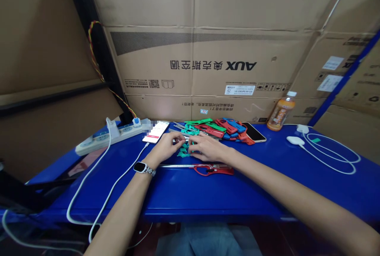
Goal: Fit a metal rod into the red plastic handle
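My left hand (168,145), with a watch on its wrist, has its thumb and index finger pinched together beside the metal rods. Whatever lies between those fingertips is too small to make out. My right hand (206,147) curls its fingers over a heap of small teal plastic pieces (184,150); its fingertips touch them, and what they grip is hidden. Thin metal rods (177,125) lie behind both hands. Nearer to me, a red plastic trigger handle (218,169) with a long metal rod (175,166) lies across the blue table (190,196).
Behind my right hand are piled red handles (209,130), green handles (198,122) and blue handles (234,124). Two phones lie nearby, a lit phone (157,132) and a dark phone (253,131). An orange drink bottle (281,112), white cables (335,155) and a power strip (109,137) flank the work.
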### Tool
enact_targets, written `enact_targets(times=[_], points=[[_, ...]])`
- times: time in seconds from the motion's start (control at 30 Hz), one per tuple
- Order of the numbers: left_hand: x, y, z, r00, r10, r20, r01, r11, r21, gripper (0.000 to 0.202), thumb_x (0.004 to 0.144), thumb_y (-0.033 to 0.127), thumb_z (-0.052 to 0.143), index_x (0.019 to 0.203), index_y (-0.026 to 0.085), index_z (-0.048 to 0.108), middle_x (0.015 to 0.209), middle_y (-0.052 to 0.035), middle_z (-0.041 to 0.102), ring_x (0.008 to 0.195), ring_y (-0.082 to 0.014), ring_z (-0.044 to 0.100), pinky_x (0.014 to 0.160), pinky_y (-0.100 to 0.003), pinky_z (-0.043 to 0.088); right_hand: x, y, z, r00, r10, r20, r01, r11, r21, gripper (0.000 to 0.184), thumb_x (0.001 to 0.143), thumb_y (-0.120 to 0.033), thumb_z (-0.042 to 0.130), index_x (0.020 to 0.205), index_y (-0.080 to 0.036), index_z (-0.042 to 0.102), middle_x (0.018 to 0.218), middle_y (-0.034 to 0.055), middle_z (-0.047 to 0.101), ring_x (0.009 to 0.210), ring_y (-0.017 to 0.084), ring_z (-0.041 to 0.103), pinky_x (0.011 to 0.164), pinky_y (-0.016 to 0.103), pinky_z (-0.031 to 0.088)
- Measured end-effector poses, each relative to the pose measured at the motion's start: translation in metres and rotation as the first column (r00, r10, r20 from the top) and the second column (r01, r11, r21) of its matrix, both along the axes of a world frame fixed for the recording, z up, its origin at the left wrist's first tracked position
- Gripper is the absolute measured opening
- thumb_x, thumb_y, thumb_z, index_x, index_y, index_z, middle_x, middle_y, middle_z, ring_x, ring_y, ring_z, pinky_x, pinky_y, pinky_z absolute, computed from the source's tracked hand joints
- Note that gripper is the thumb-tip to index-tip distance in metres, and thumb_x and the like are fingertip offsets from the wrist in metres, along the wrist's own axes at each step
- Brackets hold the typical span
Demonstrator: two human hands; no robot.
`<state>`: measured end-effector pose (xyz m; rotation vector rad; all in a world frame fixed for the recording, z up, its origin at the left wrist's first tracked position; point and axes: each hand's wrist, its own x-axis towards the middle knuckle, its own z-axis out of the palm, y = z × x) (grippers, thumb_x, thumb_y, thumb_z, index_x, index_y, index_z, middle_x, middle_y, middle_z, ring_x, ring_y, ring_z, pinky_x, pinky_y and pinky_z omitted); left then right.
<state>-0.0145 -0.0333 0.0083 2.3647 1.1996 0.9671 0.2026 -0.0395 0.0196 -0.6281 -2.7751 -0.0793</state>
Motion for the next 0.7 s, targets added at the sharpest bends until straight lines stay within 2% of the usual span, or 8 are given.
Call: enact_targets(times=[0.07,0.17,0.23,0.3,0.37,0.47,0.57,0.7], points=[[0.003,-0.003,0.002,0.999,0.006,0.052,-0.008,0.999,0.037,0.021,0.089,0.032,0.055,0.085,0.016,0.068,0.085,-0.0049,0.070,0.075,-0.0172,0.061,0.066,-0.027,0.045,0.003,-0.001,-0.004,0.977,-0.031,-0.213,0.001,0.990,-0.140,0.008,0.092,-0.022,0.058,0.090,-0.019,0.065,0.104,0.0075,0.062,0.092,0.019,0.058,0.086,0.036,0.043],[0.012,-0.011,0.006,0.987,-0.030,0.155,0.017,0.996,0.086,0.021,0.091,0.033,0.055,0.093,0.016,0.068,0.087,-0.0052,0.070,0.075,-0.0163,0.061,0.067,-0.027,0.047,0.006,-0.005,-0.009,0.813,-0.223,-0.537,0.000,0.923,-0.384,0.010,0.092,-0.028,0.057,0.089,-0.019,0.058,0.098,0.0055,0.064,0.090,0.018,0.061,0.081,0.033,0.048],[0.020,-0.017,0.009,0.974,-0.082,0.211,0.062,0.993,0.100,0.022,0.091,0.034,0.056,0.098,0.016,0.067,0.086,-0.0051,0.069,0.075,-0.0159,0.061,0.068,-0.027,0.048,0.007,-0.009,-0.013,0.710,-0.343,-0.615,-0.044,0.850,-0.525,0.016,0.092,-0.035,0.056,0.088,-0.019,0.053,0.089,0.0029,0.064,0.081,0.016,0.062,0.073,0.030,0.049],[0.027,-0.022,0.011,0.963,-0.129,0.236,0.111,0.990,0.087,0.024,0.091,0.036,0.058,0.100,0.016,0.067,0.084,-0.0047,0.069,0.074,-0.0158,0.061,0.068,-0.027,0.048,0.008,-0.013,-0.015,0.674,-0.402,-0.620,-0.106,0.778,-0.619,0.022,0.090,-0.041,0.058,0.089,-0.020,0.050,0.079,-0.0002,0.061,0.069,0.014,0.061,0.064,0.027,0.049],[0.031,-0.024,0.011,0.957,-0.159,0.242,0.147,0.987,0.064,0.024,0.090,0.038,0.059,0.096,0.017,0.068,0.084,-0.0049,0.069,0.076,-0.0166,0.062,0.070,-0.028,0.049,0.008,-0.016,-0.017,0.649,-0.432,-0.626,-0.138,0.742,-0.656,0.026,0.086,-0.043,0.062,0.089,-0.021,0.050,0.072,-0.0029,0.058,0.060,0.012,0.058,0.058,0.025,0.047],[0.032,-0.023,0.009,0.952,-0.165,0.258,0.168,0.986,0.012,0.027,0.089,0.042,0.061,0.088,0.016,0.068,0.085,-0.0063,0.071,0.080,-0.0183,0.064,0.074,-0.030,0.049,0.008,-0.019,-0.021,0.590,-0.466,-0.660,-0.146,0.742,-0.654,0.032,0.079,-0.043,0.071,0.088,-0.020,0.052,0.070,-0.0042,0.056,0.055,0.010,0.052,0.054,0.024,0.045],[0.031,-0.021,0.007,0.946,-0.144,0.289,0.167,0.985,-0.053,0.030,0.088,0.045,0.061,0.086,0.015,0.067,0.082,-0.0055,0.069,0.076,-0.0170,0.062,0.071,-0.028,0.049,0.010,-0.021,-0.023,0.549,-0.461,-0.697,-0.161,0.760,-0.630,0.035,0.074,-0.042,0.075,0.093,-0.020,0.055,0.081,-0.0012,0.061,0.060,0.010,0.053,0.056,0.023,0.046],[0.031,-0.019,0.003,0.936,-0.126,0.328,0.174,0.978,-0.119,0.031,0.090,0.046,0.058,0.085,0.015,0.063,0.076,-0.0023,0.065,0.070,-0.0143,0.059,0.067,-0.026,0.048,0.016,-0.025,-0.025,0.584,-0.431,-0.687,-0.077,0.814,-0.576,0.029,0.079,-0.039,0.071,0.099,-0.019,0.061,0.084,0.0013,0.066,0.064,0.012,0.058,0.061,0.025,0.048]])
